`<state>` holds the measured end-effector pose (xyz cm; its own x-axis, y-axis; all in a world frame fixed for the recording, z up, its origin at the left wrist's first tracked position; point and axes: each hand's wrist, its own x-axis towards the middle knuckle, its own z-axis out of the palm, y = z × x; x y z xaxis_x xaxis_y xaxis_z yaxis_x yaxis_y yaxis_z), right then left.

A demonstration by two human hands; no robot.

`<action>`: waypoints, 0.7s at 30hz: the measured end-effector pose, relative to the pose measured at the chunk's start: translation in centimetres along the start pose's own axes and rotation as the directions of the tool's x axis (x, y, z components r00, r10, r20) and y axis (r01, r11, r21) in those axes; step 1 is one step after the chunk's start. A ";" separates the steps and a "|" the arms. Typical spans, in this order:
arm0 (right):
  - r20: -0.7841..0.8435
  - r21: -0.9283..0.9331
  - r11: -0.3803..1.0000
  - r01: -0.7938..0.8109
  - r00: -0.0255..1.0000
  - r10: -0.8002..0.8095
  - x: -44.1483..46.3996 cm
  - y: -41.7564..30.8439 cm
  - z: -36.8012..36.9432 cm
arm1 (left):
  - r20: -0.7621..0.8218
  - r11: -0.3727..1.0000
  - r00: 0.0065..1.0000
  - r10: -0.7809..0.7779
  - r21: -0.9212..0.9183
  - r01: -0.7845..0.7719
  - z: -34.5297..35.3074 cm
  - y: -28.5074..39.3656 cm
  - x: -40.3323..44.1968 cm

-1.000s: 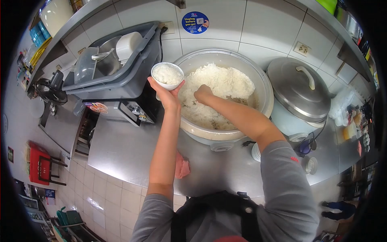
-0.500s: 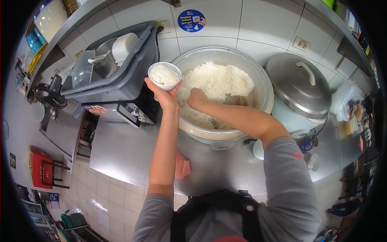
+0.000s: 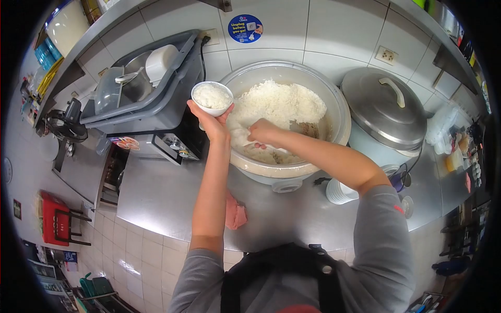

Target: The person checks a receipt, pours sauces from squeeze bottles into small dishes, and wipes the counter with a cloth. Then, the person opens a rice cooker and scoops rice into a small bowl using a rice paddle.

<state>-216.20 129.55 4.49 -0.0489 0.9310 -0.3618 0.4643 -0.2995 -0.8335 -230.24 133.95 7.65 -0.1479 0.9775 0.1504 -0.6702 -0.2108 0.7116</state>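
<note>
My left hand [image 3: 213,122] is closed around a small white bowl [image 3: 213,111], which it holds up at the left rim of a big rice cooker pot [image 3: 342,122]. Cooked rice [image 3: 210,96] is heaped in the bowl. Inside the pot, my right hand [image 3: 264,133] is closed on a white rice paddle [image 3: 240,136], its blade down at the rice on the near left side. More rice [image 3: 282,101] is banked toward the back of the pot, and part of the pot's bottom shows at the right.
Right of the pot stands a second cooker with a metal lid [image 3: 383,107]. A grey tub [image 3: 141,117] with dishes sits on a black appliance [image 3: 177,141] at left. Stacked white bowls [image 3: 340,193] and a pink cloth [image 3: 236,213] lie on the steel counter [image 3: 162,193].
My right hand has shifted slightly right and nearer to me, with its elbow swung outward. The rice paddle now shows beside it. The left hand and bowl stay nearly still.
</note>
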 end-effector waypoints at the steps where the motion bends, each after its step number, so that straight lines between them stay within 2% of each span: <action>1: 0.005 0.062 0.998 -0.009 1.000 0.008 0.2 0.4 -1.0 | -0.004 1.000 1.000 -0.016 0.011 0.017 0.2 0.1 -0.2; 3: 0.008 0.120 0.993 -0.014 1.000 0.013 -0.3 0.6 -3.1 | -0.007 0.999 1.000 -0.029 0.020 0.029 0.3 0.3 -0.4; 9: -0.191 0.314 0.948 0.041 0.981 0.021 -2.2 -0.2 -8.2 | 0.024 0.987 0.995 -0.098 0.129 0.094 0.7 0.1 -0.5; 11: -0.357 0.437 0.886 0.153 0.934 0.015 -2.1 -0.8 -8.5 | 0.073 0.947 0.968 -0.242 0.237 0.219 0.7 -0.2 -0.2; 12: -0.357 0.436 0.886 0.158 0.934 0.009 -2.0 -1.1 -8.6 | 0.109 0.924 0.947 -0.302 0.279 0.262 0.5 -0.4 -0.2; 13: -0.372 0.453 0.864 0.221 0.927 -0.042 -1.8 -1.4 -8.5 | 0.111 0.925 0.948 -0.298 0.281 0.257 0.5 -0.5 -0.2; 15: -0.390 0.471 0.834 0.286 0.916 -0.094 -1.5 -1.9 -7.8 | 0.173 0.884 0.890 -0.421 0.298 0.360 0.6 -0.6 -0.1; 17: -0.508 0.118 0.845 0.522 0.763 -0.400 -0.8 -1.4 -5.9 | 0.203 0.884 0.878 -0.435 0.284 0.372 0.5 -0.9 0.0; 18: -0.517 -0.024 0.846 0.533 0.718 -0.467 -0.9 -1.3 -4.8 | 0.228 0.882 0.864 -0.449 0.267 0.388 0.5 -0.9 0.0; 19: -0.517 -0.023 0.844 0.537 0.716 -0.469 -0.8 -1.1 -4.1 | 0.229 0.883 0.865 -0.446 0.269 0.384 0.5 -0.8 -0.1; 21: -0.479 -0.338 0.692 0.638 0.516 -0.710 -0.7 -0.7 -3.0 | 0.230 0.888 0.867 -0.442 0.250 0.386 0.5 -0.6 -0.3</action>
<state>-213.80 129.68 6.57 0.0691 0.7931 0.6051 0.5894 0.4569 -0.6662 -229.43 133.82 7.56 0.3351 0.9418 -0.0263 -0.4704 0.1914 0.8614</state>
